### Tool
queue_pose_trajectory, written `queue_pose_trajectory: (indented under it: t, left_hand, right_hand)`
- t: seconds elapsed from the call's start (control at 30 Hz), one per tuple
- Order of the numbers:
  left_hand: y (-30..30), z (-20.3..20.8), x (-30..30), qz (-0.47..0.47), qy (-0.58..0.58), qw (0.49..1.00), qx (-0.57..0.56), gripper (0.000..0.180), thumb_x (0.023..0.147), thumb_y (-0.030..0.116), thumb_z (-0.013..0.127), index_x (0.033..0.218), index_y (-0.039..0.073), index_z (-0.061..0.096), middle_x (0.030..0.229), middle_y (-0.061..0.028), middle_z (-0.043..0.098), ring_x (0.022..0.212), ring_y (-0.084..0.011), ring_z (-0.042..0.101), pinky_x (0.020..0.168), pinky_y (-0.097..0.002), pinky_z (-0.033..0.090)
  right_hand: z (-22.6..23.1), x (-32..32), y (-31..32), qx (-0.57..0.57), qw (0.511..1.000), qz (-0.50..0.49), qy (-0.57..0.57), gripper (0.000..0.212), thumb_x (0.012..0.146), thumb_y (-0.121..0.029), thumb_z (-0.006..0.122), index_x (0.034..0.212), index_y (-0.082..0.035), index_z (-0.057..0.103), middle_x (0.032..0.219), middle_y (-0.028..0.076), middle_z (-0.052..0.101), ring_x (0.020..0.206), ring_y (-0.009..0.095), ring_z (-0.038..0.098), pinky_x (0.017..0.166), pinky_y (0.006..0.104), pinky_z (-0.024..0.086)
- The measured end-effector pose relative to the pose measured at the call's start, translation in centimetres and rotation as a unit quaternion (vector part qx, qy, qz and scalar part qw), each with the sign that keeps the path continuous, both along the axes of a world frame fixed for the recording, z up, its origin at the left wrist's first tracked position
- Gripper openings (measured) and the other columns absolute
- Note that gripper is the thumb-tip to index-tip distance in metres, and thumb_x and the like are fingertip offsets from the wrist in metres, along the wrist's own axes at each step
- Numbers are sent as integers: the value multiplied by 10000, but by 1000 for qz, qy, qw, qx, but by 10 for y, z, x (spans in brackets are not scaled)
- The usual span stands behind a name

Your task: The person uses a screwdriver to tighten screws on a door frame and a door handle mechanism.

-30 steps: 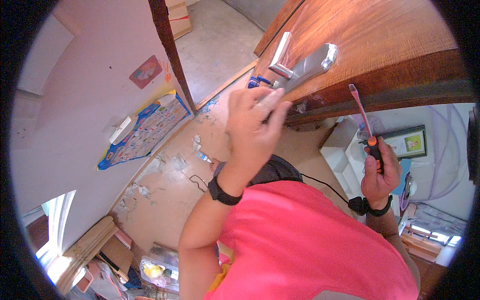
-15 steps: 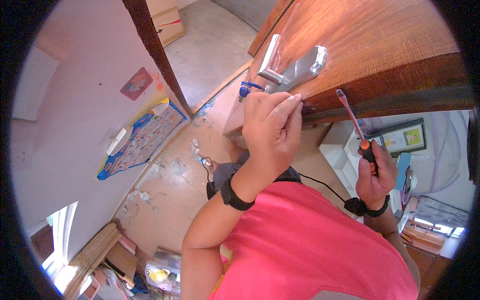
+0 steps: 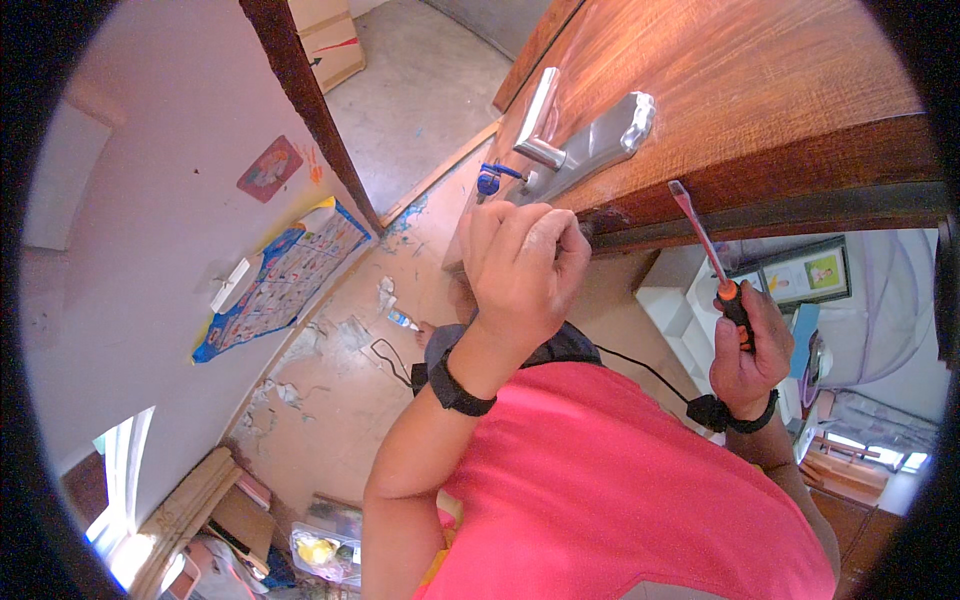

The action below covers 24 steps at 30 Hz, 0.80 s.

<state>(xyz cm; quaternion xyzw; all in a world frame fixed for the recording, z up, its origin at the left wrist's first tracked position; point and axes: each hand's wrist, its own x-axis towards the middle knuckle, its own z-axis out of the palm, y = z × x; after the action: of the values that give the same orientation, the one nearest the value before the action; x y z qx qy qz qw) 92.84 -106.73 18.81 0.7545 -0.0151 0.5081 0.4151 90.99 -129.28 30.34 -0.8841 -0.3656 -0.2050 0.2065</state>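
My right hand (image 3: 750, 360) is clamped on the black-and-orange screwdriver (image 3: 727, 291), shaft slanting up-left toward the brown wooden door (image 3: 760, 90); its silver lever handle (image 3: 594, 146) lies just beyond my nearer left hand (image 3: 525, 265), curled, contents hidden.

Bare left hand (image 3: 525, 265) raised ahead of the torso, back of the hand up, fingers curled in, tips hidden from me. Left forearm (image 3: 430, 430) angles up from a sharply bent elbow (image 3: 385, 488). Bare right hand (image 3: 752, 350) well apart, fingers wrapped in a grip, thumb upright; right forearm (image 3: 785, 462) partly hidden.
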Motion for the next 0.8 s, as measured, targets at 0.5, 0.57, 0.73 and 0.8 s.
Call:
queue_pose_trajectory:
  t: [0.5,0.57,0.73,0.8]
  left_hand:
    - [-1,8,0,10,-33,994,106,322,678,32,750,978,61,636,908,-53,638,742,-241,522,661,-361,400]
    - [-3,12,3,3,-26,997,76,323,662,17,727,963,58,615,911,-61,626,762,-255,532,666,-370,394]
    - [-7,11,7,-22,-10,998,62,338,646,21,698,965,56,591,903,-69,611,806,-271,543,691,-389,393]
    - [-7,12,6,-24,-9,998,64,344,645,27,693,971,55,587,901,-69,606,820,-272,543,699,-393,394]
  right_hand:
    - [-2,-4,-3,-11,1000,-23,12,343,764,-77,677,1075,57,622,870,192,661,726,312,642,663,359,511]
    - [-1,-5,-2,-13,999,-26,16,344,764,-77,677,1076,56,622,873,192,662,731,313,643,666,360,512]
    - [0,-6,-3,-24,999,-35,19,348,765,-85,681,1078,57,622,882,190,665,739,314,643,676,366,514]
    - [-1,-7,-3,-15,999,-36,25,354,766,-94,686,1078,59,621,881,191,666,742,313,643,676,370,514]
